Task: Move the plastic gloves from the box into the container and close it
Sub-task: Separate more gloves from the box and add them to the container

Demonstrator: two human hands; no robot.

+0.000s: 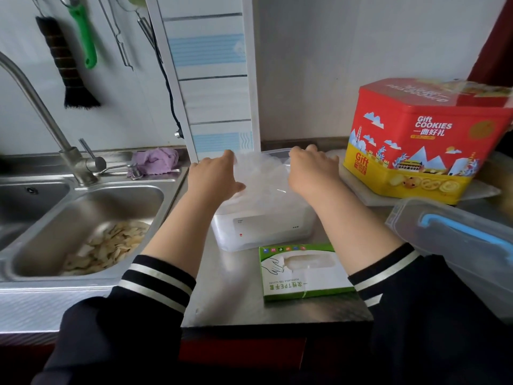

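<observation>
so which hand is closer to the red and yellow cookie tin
Right. The right hand sits just left of the red and yellow cookie tin, on the plastic gloves; the left hand is farther left, across the pile.

From my view the container (263,226) sits mid-table (230,290), with the pile of gloves (261,176) in it and my left hand (213,179) and right hand (311,173) on either side of that pile. The box (302,273) lies just in front of the container. The sink (83,223) is to the left, the cookie tin (416,140) behind right, and a lidded tub (458,245) at the right edge.
</observation>
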